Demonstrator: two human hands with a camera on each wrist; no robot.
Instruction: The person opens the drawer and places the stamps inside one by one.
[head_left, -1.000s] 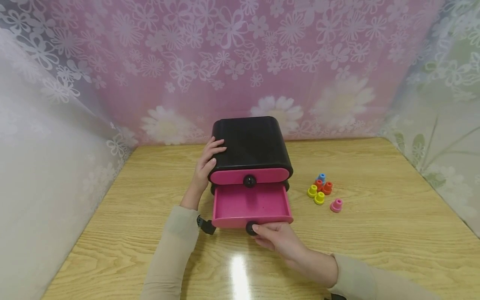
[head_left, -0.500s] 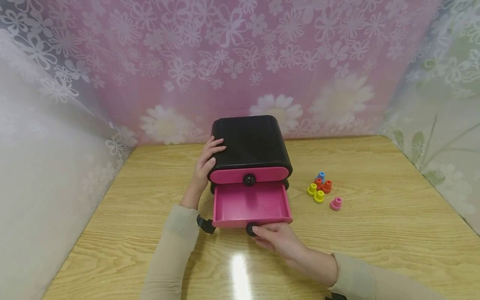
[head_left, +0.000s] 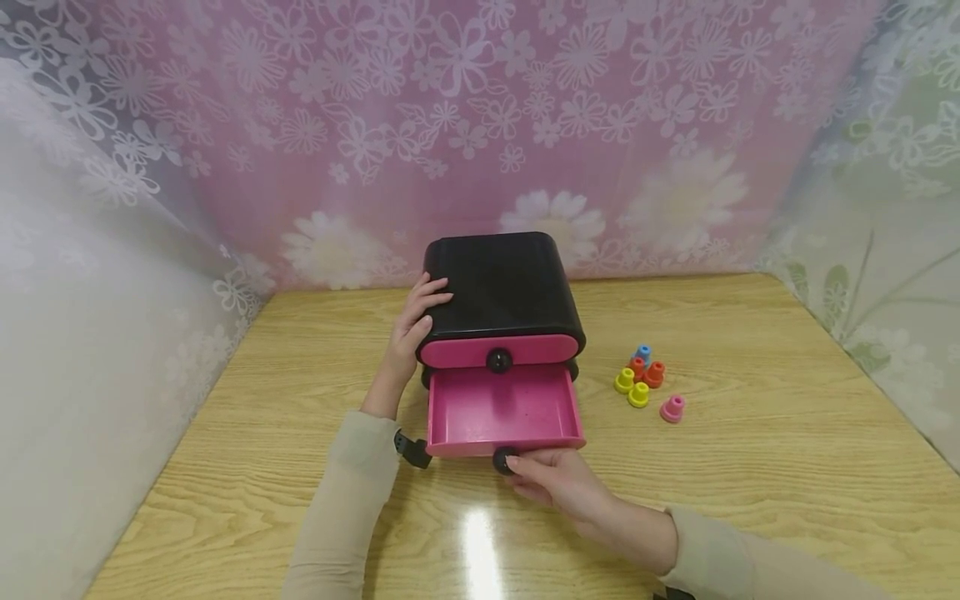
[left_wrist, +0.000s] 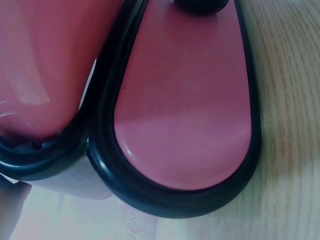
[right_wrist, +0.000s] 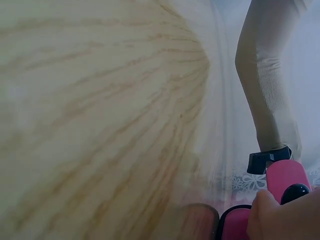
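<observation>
A black drawer box [head_left: 502,283] with pink drawers stands at mid-table. Its top drawer front [head_left: 457,352] is closed. Below that, a pink drawer [head_left: 465,417] is pulled out, with nothing visible inside. My right hand [head_left: 562,483] pinches the round black knob [head_left: 502,461] of this drawer between thumb and fingers. Against the box's left side rests my left hand [head_left: 414,329], fingers laid over its top edge. Close up in the left wrist view is another closed, black-rimmed drawer front [left_wrist: 185,110] beside the tabletop. The right wrist view shows the pulled-out drawer's front [right_wrist: 285,175].
Right of the box sit small cone-shaped pieces: a blue one [head_left: 643,354], red ones [head_left: 655,375], yellow ones [head_left: 639,395] and a pink one [head_left: 672,408] slightly apart. A flowered curtain [head_left: 480,150] hangs behind the wooden table [head_left: 247,467].
The pulled-out drawer's front edge and knob have shifted very slightly toward me with my right hand. My left hand stays in place on the box.
</observation>
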